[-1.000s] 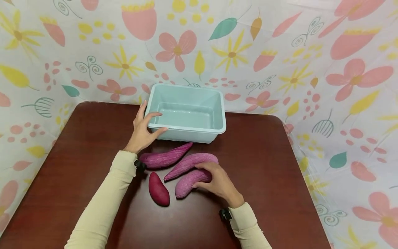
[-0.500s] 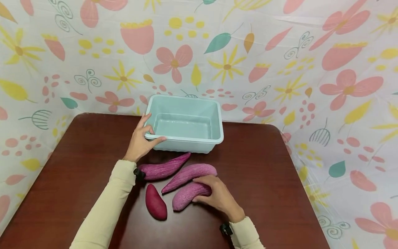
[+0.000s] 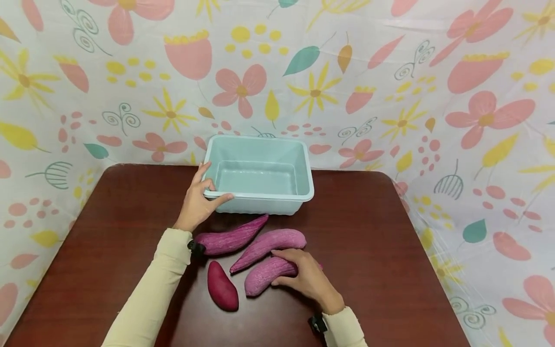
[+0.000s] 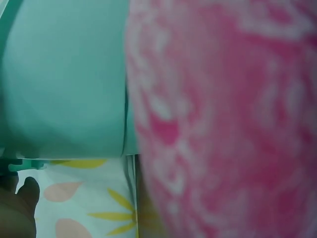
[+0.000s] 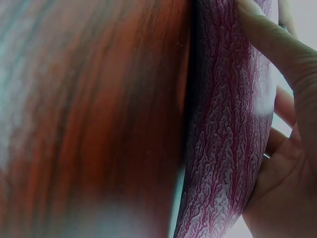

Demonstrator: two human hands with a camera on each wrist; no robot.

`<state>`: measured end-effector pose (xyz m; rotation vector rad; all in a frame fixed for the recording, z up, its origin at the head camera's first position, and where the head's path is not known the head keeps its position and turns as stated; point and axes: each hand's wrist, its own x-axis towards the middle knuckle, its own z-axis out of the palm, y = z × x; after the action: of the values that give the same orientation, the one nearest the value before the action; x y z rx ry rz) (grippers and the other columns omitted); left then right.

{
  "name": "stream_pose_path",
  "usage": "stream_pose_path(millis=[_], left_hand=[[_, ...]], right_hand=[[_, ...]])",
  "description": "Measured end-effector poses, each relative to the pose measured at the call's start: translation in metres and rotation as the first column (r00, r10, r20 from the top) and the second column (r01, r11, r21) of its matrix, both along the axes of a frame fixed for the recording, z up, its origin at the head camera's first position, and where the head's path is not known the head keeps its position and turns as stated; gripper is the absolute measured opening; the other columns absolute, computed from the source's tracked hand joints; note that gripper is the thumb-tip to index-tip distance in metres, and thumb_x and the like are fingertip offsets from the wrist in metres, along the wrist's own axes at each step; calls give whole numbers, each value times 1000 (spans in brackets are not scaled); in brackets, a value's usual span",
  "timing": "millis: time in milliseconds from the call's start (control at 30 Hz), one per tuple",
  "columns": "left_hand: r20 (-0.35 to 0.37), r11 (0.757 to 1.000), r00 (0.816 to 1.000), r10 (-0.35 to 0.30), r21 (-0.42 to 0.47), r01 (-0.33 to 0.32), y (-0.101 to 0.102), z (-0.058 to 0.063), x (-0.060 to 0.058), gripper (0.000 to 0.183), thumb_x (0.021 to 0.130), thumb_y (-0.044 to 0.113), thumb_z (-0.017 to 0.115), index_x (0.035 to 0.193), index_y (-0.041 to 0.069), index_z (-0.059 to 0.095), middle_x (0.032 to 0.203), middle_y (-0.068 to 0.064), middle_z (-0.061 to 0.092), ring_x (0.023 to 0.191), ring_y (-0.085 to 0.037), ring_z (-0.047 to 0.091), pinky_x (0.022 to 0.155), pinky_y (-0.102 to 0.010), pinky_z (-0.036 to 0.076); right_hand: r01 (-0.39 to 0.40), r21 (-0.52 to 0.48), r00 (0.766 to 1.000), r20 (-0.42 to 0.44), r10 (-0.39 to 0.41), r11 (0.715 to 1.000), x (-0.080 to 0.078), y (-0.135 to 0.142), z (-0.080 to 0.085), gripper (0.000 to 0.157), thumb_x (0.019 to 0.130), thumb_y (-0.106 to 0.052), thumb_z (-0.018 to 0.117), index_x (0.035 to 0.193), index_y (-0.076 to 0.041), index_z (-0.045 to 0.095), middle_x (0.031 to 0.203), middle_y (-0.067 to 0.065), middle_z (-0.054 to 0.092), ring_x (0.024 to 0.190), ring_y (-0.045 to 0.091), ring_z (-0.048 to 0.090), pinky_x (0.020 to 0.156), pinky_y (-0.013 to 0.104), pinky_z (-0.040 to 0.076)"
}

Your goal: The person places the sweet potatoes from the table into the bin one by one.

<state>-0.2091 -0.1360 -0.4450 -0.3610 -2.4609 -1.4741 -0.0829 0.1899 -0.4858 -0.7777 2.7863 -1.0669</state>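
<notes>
My left hand (image 3: 197,205) pinches the front left corner of a light blue plastic tub (image 3: 264,196), thumb along the front rim and fingers at the left side. My right hand (image 3: 305,277) grips a pale purple, streaked eggplant (image 3: 262,277) from above; the right wrist view shows the thumb across its wrinkled skin (image 5: 218,134). It lies at table level. A second pale eggplant (image 3: 264,246) lies just beyond it. A darker purple eggplant (image 3: 230,238) lies by my left wrist and fills much of the left wrist view.
A smooth dark red sweet-potato-shaped piece (image 3: 222,286) lies left of the gripped eggplant. Everything stands on a dark brown wooden table (image 3: 368,250). A flower-printed cloth (image 3: 360,72) hangs behind the tub, along the table's back edge and sides.
My left fingers have drawn in from spread over the tub's corner to pinching its rim. My right hand keeps hold of the same eggplant. The head view has tilted up slightly.
</notes>
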Motion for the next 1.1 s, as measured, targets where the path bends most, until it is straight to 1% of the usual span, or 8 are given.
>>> stream_pose_path(millis=[133,267,500,633,733,833,967,1100], left_hand=[[-5,1000,1000,2,0,-2,-1,2,-1,49,82,33,85,74,9,43,168,-7,25,160,-27,6,110,-62,36],[-27,1000,999,23,10,-23,-4,3,-1,50,81,33,86,74,10,43,168,-5,26,160,-26,7,103,-59,40],[-8,999,1000,10,33,-10,-2,-4,0,50,82,32,85,73,8,42,167,-7,26,160,-23,7,111,-64,34],[-13,1000,1000,12,23,-12,1,-4,0,49,82,33,85,75,10,43,168,-3,26,160,-24,8,101,-56,42],[-13,1000,1000,19,6,-19,1,-4,0,49,82,35,85,76,11,43,168,-3,25,160,-27,8,90,-50,44],[-20,1000,999,26,2,-26,0,-4,-1,49,82,35,85,76,11,44,168,-4,26,160,-29,9,88,-49,44],[-24,1000,999,30,1,-30,-1,-5,-2,50,81,37,85,76,10,43,167,-1,27,160,-25,8,86,-49,44],[-20,999,999,32,-6,-32,-1,-6,-1,51,82,39,85,76,9,43,167,-3,28,160,-24,10,81,-47,43]], right_hand=[[-8,1,1000,-5,8,1000,-2,0,0,63,76,-40,87,133,-25,66,132,-11,68,125,13,63,104,38,50],[-14,1,1000,-26,14,1000,-4,-3,1,60,76,-40,86,131,-24,67,130,-10,69,123,13,63,104,37,50],[0,-16,1000,-27,-1,1000,0,-2,2,58,74,-37,88,127,-21,70,124,-9,71,118,15,66,102,37,50],[4,-19,999,-31,-5,1000,0,-3,2,57,74,-37,88,125,-21,70,123,-9,72,117,15,65,102,37,50],[2,-18,999,-35,-3,1000,-1,-4,3,56,74,-38,88,124,-21,71,122,-7,72,117,15,65,102,37,50],[2,-12,999,-41,-2,1000,-2,-5,3,56,74,-38,88,124,-22,71,122,-6,72,117,15,65,102,37,50],[5,-20,998,-67,-7,1000,-1,-4,4,57,73,-37,88,125,-22,71,121,-7,71,116,14,65,101,36,50],[11,-40,996,-86,-15,999,2,-2,4,57,73,-36,89,125,-21,70,120,-8,71,113,13,65,100,34,51]])
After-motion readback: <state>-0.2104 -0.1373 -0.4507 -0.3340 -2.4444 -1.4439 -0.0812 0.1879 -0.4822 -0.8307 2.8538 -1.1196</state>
